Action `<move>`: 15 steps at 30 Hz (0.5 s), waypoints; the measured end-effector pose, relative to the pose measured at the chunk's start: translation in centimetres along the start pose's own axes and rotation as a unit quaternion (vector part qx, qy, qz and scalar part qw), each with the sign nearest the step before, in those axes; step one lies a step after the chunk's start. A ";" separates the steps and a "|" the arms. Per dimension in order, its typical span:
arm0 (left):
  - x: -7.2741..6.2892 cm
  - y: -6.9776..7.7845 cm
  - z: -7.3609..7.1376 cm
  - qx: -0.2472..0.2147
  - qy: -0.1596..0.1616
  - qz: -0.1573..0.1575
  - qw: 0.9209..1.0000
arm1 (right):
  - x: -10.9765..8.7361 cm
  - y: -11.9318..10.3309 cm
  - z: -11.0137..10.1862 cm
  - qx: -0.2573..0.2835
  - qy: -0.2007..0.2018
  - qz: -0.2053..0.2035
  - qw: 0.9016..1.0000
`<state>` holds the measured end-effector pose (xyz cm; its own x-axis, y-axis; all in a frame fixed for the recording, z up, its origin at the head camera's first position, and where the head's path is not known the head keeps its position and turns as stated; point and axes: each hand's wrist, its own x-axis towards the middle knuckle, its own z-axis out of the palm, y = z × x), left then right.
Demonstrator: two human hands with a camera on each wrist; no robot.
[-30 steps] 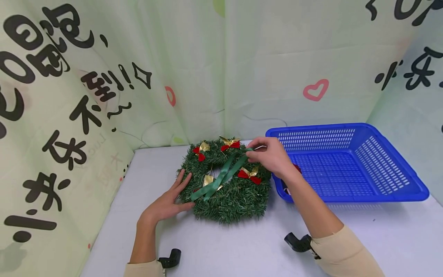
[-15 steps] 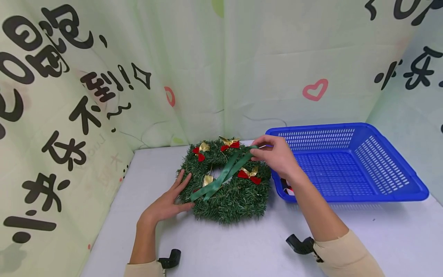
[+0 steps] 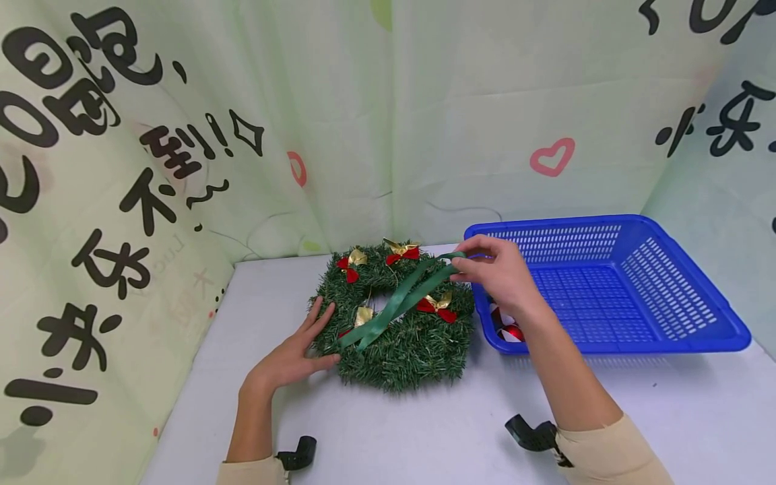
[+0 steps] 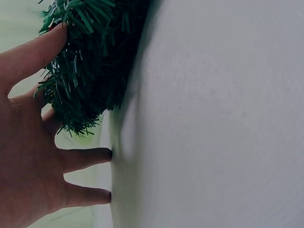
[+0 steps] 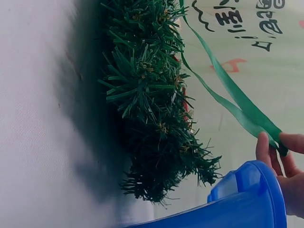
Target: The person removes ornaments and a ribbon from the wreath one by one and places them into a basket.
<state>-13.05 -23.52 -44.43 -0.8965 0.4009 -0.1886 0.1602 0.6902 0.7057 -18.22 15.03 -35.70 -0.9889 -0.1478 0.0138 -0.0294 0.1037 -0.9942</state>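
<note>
A green wreath (image 3: 400, 360) with several red and gold bows lies on the white table. My left hand (image 3: 294, 353) rests against its left edge with fingers spread; in the left wrist view the thumb touches the greenery and two fingertips meet the table. Above the wreath's upper right, my right hand (image 3: 500, 273) pinches a green ribbon (image 3: 394, 306) between thumb and fingers. The ribbon runs in two strands from there down across the wreath's middle. The right wrist view shows the ribbon (image 5: 237, 102) raised off the greenery, its gripped end partly hidden by the fingers.
A blue plastic basket (image 3: 667, 342) stands right of the wreath, close to it, partly behind my right forearm. Red and white items (image 3: 512, 332) lie in its near left corner. A printed curtain (image 3: 448, 121) hangs behind the table.
My right hand has moved right toward the basket, drawing the ribbon with it across the wreath. More of the items in the basket's corner show. My left hand has stayed put.
</note>
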 end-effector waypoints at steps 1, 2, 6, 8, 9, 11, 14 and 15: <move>0.0 0.0 0.0 0.000 0.000 0.002 1.000 | 0.0 0.0 -0.1 0.004 0.001 0.001 1.000; 0.0 0.0 0.0 -0.001 0.000 0.002 1.000 | 0.0 0.0 -0.2 0.007 0.002 0.001 1.000; 0.0 0.0 0.0 -0.003 0.000 -0.002 1.000 | -0.2 -0.1 -0.6 0.013 0.006 -0.001 1.000; 0.0 0.1 -0.1 -0.001 -0.001 0.000 1.000 | -0.2 -0.1 -0.8 0.012 0.009 -0.001 1.000; 0.0 0.1 -0.1 -0.002 -0.001 -0.002 1.000 | -0.3 -0.2 -0.9 0.012 0.010 -0.001 1.000; 0.0 0.1 -0.1 -0.005 -0.002 -0.003 1.000 | -0.3 -0.2 -1.1 0.018 0.012 -0.001 1.000; 0.1 0.0 0.0 -0.009 -0.002 -0.003 1.000 | -0.4 -0.1 -1.4 0.032 0.016 -0.007 0.999; 0.1 0.0 0.0 -0.010 -0.002 -0.004 1.000 | -0.4 -0.1 -1.5 0.037 0.017 -0.009 0.999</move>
<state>-13.13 -23.49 -44.48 -0.8958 0.3981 -0.1978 0.1442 0.6811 0.7179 -18.01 16.52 -35.43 -0.9928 -0.1154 0.0335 -0.0369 0.0279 -0.9989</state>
